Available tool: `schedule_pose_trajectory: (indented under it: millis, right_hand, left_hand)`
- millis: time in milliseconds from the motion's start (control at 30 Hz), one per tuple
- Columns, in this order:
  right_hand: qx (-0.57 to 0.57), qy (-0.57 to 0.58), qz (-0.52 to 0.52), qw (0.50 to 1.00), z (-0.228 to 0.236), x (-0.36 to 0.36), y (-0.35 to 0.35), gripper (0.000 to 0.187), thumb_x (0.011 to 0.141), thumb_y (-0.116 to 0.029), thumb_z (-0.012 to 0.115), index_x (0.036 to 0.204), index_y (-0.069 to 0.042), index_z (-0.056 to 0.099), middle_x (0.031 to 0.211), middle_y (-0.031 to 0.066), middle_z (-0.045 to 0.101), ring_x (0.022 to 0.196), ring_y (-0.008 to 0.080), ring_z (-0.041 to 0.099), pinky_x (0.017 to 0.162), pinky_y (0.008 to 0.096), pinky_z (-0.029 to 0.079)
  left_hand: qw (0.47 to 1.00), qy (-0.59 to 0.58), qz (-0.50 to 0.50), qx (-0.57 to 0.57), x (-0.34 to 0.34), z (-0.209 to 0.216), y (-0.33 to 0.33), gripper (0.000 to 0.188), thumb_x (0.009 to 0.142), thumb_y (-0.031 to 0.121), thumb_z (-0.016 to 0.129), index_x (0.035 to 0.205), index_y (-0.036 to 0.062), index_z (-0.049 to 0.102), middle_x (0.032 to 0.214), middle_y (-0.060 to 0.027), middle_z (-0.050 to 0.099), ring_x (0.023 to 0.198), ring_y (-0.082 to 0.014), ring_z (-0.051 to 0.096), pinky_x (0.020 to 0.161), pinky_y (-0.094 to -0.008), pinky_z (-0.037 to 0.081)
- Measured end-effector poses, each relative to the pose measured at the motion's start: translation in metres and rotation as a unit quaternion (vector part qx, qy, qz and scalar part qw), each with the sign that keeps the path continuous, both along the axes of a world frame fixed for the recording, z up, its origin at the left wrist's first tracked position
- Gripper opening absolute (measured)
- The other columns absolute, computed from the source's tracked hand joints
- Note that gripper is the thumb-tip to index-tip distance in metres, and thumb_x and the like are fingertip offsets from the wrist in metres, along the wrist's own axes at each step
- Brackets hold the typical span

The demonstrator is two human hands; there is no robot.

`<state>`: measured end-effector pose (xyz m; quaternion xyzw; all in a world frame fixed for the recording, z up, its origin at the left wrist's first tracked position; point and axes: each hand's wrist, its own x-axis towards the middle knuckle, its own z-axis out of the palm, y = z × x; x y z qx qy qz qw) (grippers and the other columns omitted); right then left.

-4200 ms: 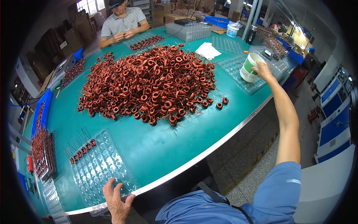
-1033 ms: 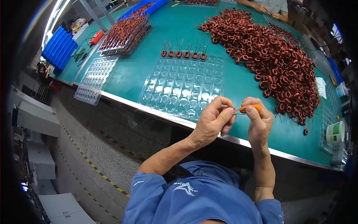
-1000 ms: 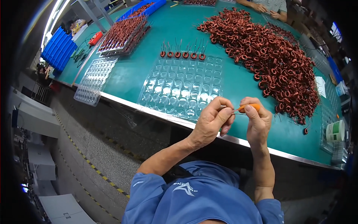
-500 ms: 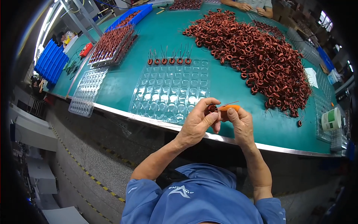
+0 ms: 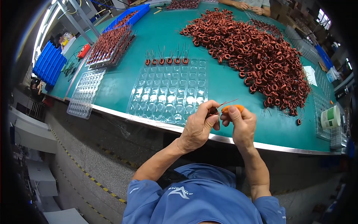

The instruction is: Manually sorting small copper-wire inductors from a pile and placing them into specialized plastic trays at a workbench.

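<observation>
Over the table's front edge, my left hand (image 5: 197,129) pinches a small copper-wound ring coil (image 5: 212,111) between thumb and fingers. Thin wire leads stick out from the coil toward the right. My right hand (image 5: 244,128) is closed around a small tool with an orange handle (image 5: 236,108), its thumb pressed on top. The tool's narrow end points at the coil; whether it touches the coil is too small to tell. Just beyond my left hand lies a clear plastic tray (image 5: 158,106) with round pockets. Several coils (image 5: 169,61) stand in its far row, leads upward.
A large heap of reddish coils (image 5: 257,56) covers the table's right side. Stacked filled trays (image 5: 110,46), a blue bin (image 5: 140,13) and another clear tray (image 5: 85,91) are at left. A white tub (image 5: 330,117) stands far right. Another person's hands (image 5: 250,6) rest across the table.
The coil has turned in my left fingers and shows less of its face. Its leads now look more spread. My right hand with the orange-handled tool has shifted slightly right.
</observation>
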<state>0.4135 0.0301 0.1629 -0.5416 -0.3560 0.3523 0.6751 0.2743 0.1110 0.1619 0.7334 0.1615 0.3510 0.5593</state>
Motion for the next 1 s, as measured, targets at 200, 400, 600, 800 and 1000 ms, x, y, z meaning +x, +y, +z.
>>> schedule_pose_trajectory:
  millis: [200, 400, 600, 800, 1000]
  right_hand:
    - [-0.011, 0.091, 0.003, 0.996, -0.002, 0.021, -0.008, 0.026, 0.094, -0.025, 0.059, 0.090, 0.000, 0.066, 0.070, 0.0054, 0.063, 0.061, 0.0096, 0.057, 0.056, 0.0224, 0.046]
    - [0.018, -0.040, 0.061, 0.997, -0.014, 0.001, 0.000, 0.024, 0.088, -0.014, 0.066, 0.105, 0.002, 0.062, 0.079, 0.0071, 0.068, 0.070, 0.0092, 0.062, 0.063, 0.0241, 0.049]
    - [0.001, 0.037, 0.057, 0.998, -0.018, 0.020, -0.018, 0.025, 0.091, -0.025, 0.065, 0.093, 0.001, 0.066, 0.065, 0.0021, 0.061, 0.053, 0.0062, 0.055, 0.047, 0.0216, 0.044]
    - [0.019, 0.067, 0.135, 0.988, -0.017, 0.020, -0.019, 0.019, 0.090, -0.019, 0.064, 0.093, 0.000, 0.065, 0.067, 0.0031, 0.063, 0.058, 0.0076, 0.059, 0.052, 0.0219, 0.048]
    - [-0.003, -0.140, -0.032, 0.990, -0.011, 0.014, -0.020, 0.022, 0.087, -0.012, 0.067, 0.107, -0.004, 0.061, 0.074, 0.0049, 0.066, 0.062, 0.0073, 0.059, 0.055, 0.0244, 0.049]
  left_hand:
    - [0.999, -0.025, -0.047, 0.003, 0.016, 0.002, -0.007, 0.025, 0.096, 0.003, 0.045, 0.120, -0.0013, 0.042, 0.081, -0.0062, 0.055, 0.067, -0.0120, 0.056, 0.066, -0.0251, 0.047]
    - [0.972, 0.027, -0.013, -0.235, -0.031, -0.007, -0.005, 0.034, 0.102, 0.029, 0.038, 0.117, -0.0008, 0.043, 0.059, -0.0087, 0.051, 0.044, -0.0167, 0.053, 0.043, -0.0246, 0.045]
    - [0.988, 0.095, -0.080, -0.091, -0.011, -0.019, 0.010, 0.040, 0.101, 0.032, 0.041, 0.116, -0.0027, 0.052, 0.073, -0.0093, 0.059, 0.057, -0.0146, 0.060, 0.052, -0.0245, 0.050]
    - [0.989, 0.081, -0.110, -0.058, -0.012, -0.012, 0.001, 0.034, 0.101, 0.022, 0.044, 0.125, -0.0010, 0.043, 0.069, -0.0082, 0.056, 0.056, -0.0120, 0.055, 0.050, -0.0221, 0.045]
    - [0.986, 0.019, -0.048, -0.160, -0.002, -0.004, -0.011, 0.019, 0.099, 0.012, 0.041, 0.114, 0.0004, 0.044, 0.069, -0.0080, 0.051, 0.055, -0.0126, 0.050, 0.049, -0.0244, 0.043]
